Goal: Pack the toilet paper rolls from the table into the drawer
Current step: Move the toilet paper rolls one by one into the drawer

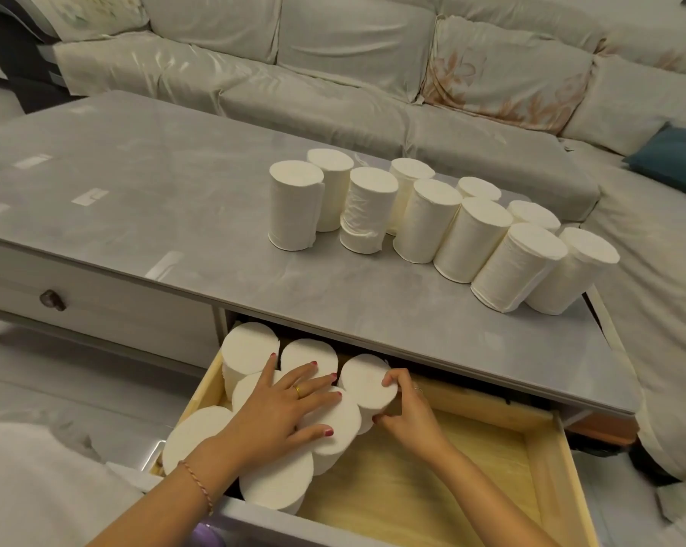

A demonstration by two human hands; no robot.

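Observation:
Several white toilet paper rolls (424,215) stand upright in two rows on the grey table top (175,199). Below it the wooden drawer (546,459) is pulled out. Several rolls (250,345) stand packed upright in its left part. My left hand (282,408) lies flat with spread fingers on top of those rolls. My right hand (408,408) grips the rightmost roll in the drawer (367,382) by its side, thumb on the top rim. The drawer's right half shows bare wood.
A light sofa (333,73) wraps around the table at the back and right, with a blue cushion (673,155) on it. A second, closed drawer with a dark knob (53,300) is at the left.

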